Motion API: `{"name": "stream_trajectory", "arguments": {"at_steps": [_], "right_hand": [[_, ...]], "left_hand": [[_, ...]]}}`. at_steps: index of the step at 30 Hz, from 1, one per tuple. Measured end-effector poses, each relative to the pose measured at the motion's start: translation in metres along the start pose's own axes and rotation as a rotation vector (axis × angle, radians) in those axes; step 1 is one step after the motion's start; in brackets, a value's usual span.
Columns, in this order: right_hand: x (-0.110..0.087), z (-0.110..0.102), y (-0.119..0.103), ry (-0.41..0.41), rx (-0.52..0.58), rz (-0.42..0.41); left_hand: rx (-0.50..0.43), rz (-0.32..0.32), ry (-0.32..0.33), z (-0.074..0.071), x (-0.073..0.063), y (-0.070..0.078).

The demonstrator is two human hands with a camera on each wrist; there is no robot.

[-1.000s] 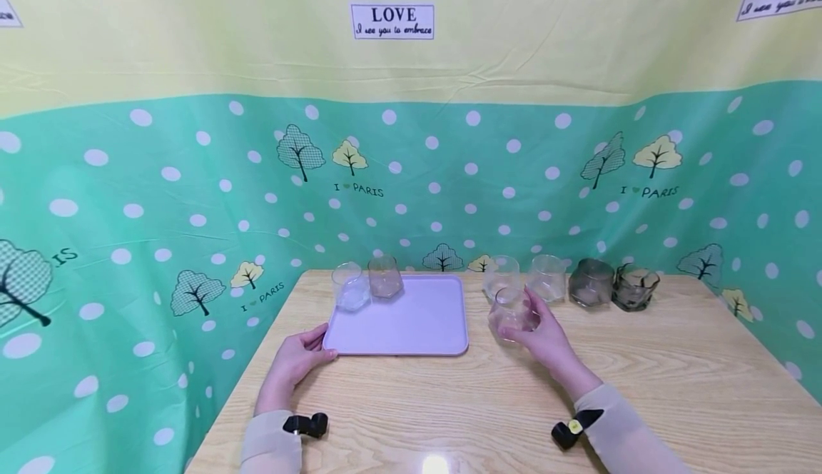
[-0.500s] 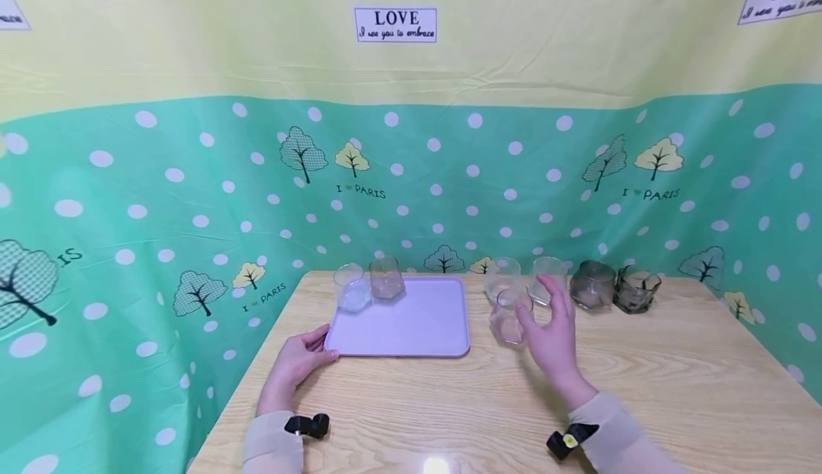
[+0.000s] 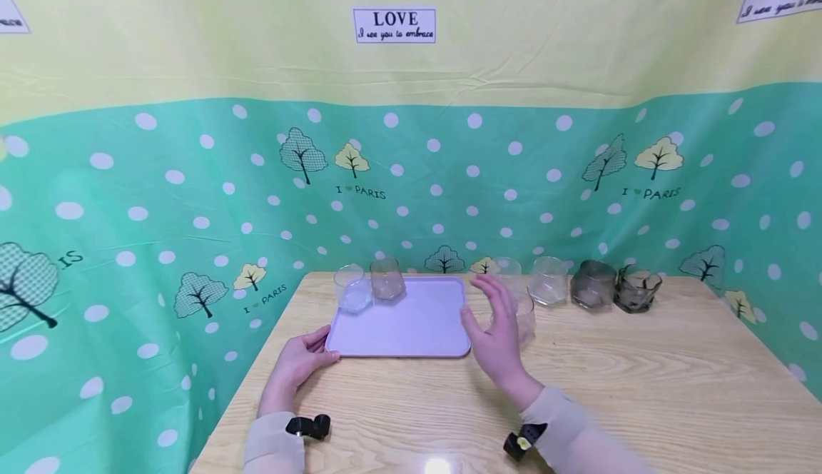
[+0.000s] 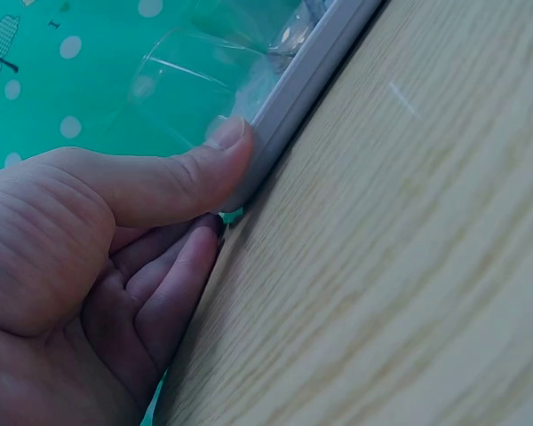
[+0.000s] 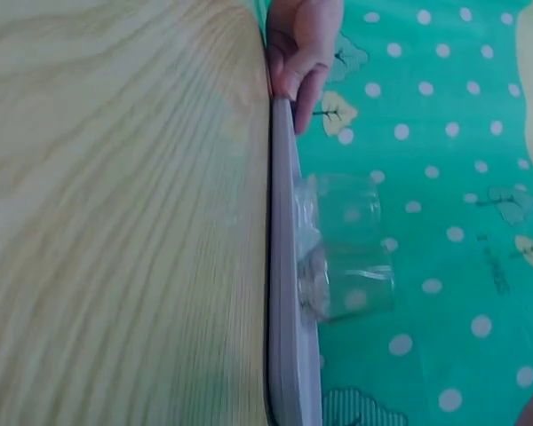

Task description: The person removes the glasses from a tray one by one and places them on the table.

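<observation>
My left hand (image 3: 298, 367) holds the near left corner of a lilac tray (image 3: 404, 328), thumb on the rim and fingers curled by its side, as the left wrist view (image 4: 169, 191) shows. Toward the back left of the tray are a clear glass (image 3: 353, 292) and a brownish glass (image 3: 387, 281). My right hand (image 3: 499, 342) is in the air by the tray's right edge, fingers spread and holding nothing. Partly hidden behind it are a faintly pink glass (image 3: 526, 317) and a clear glass (image 3: 510, 274), both standing on the table.
Farther right along the back of the wooden table (image 3: 610, 388) stand another clear glass (image 3: 549, 285), a dark grey glass (image 3: 593, 288) and a dark glass with a wavy rim (image 3: 636, 292). A green dotted curtain (image 3: 443, 174) hangs behind the table.
My right hand has let go of the pink glass and moved left to the tray's right edge. The glass stays on the table. My left hand keeps its hold on the tray.
</observation>
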State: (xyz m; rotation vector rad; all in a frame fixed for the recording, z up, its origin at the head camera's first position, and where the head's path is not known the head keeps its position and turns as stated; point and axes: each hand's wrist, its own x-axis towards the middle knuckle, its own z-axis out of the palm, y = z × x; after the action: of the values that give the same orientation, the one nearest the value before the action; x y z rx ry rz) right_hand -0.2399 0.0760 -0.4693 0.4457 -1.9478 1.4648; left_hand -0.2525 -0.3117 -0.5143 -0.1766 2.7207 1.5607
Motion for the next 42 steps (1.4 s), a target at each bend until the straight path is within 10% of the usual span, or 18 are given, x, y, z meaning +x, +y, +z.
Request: {"name": "stream_trajectory", "arguments": {"at_steps": [7, 21, 42], "right_hand": [[-0.001, 0.049, 0.005, -0.081, 0.031, 0.006], [0.018, 0.123, 0.029, -0.33, -0.007, 0.478], [0.052, 0.16, 0.063, -0.36, -0.035, 0.532]], "left_hand": [[0.015, 0.007, 0.004, -0.004, -0.002, 0.0], [0.003, -0.004, 0.004, -0.003, -0.001, -0.001], [-0.054, -0.001, 0.008, 0.0, 0.0, 0.001]]}}
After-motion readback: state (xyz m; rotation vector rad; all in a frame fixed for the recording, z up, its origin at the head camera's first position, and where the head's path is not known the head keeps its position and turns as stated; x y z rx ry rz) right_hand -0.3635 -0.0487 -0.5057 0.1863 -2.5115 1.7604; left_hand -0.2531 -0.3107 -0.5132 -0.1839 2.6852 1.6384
